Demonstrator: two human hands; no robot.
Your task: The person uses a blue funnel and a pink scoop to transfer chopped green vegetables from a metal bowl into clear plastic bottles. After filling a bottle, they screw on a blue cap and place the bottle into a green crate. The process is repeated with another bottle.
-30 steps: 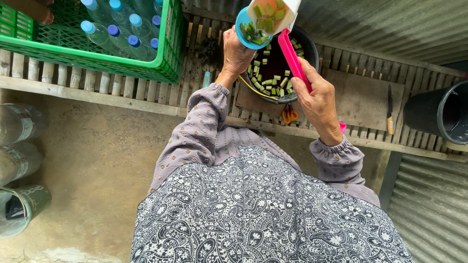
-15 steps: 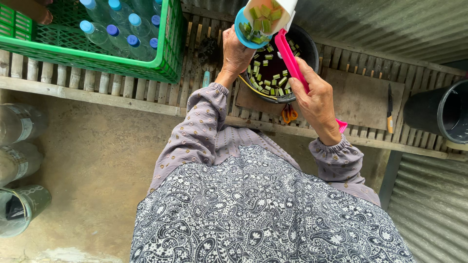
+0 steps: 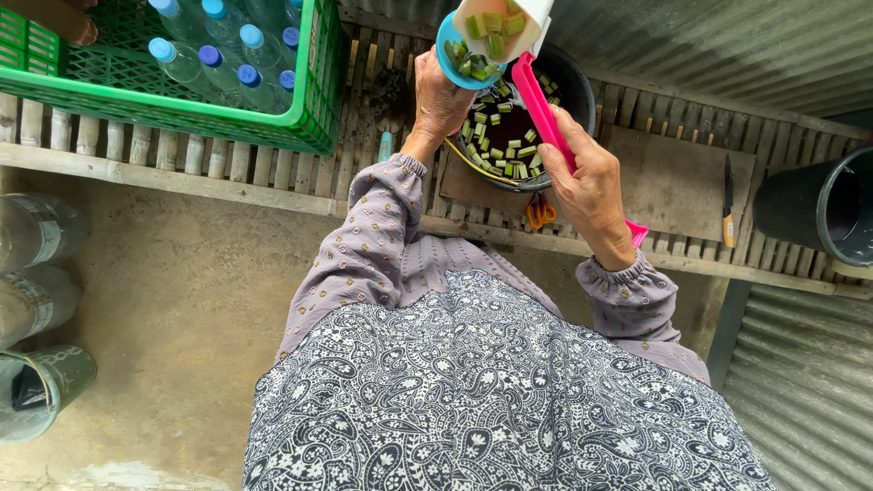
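Far to the left of your grip, clear jars (image 3: 36, 245) lie on the concrete floor, and a green crate (image 3: 309, 100) of blue-capped bottles (image 3: 186, 62) sits on the slatted bench just left of your left hand (image 3: 439, 100). That hand is clenched around the base of a blue-rimmed cutting board (image 3: 496, 32), which it holds tilted above the black pot (image 3: 573, 77), with green chopped pieces (image 3: 491, 20) on the board. Your right hand (image 3: 591, 186) grasps a pink scraper (image 3: 541, 105), whose tip reaches up against the board's edge. Below both grips, more green pieces float in the pot's dark liquid. Right of your right hand, a knife (image 3: 727, 205) lies on a wooden board (image 3: 677, 182), with a black bucket (image 3: 818, 205) beyond.
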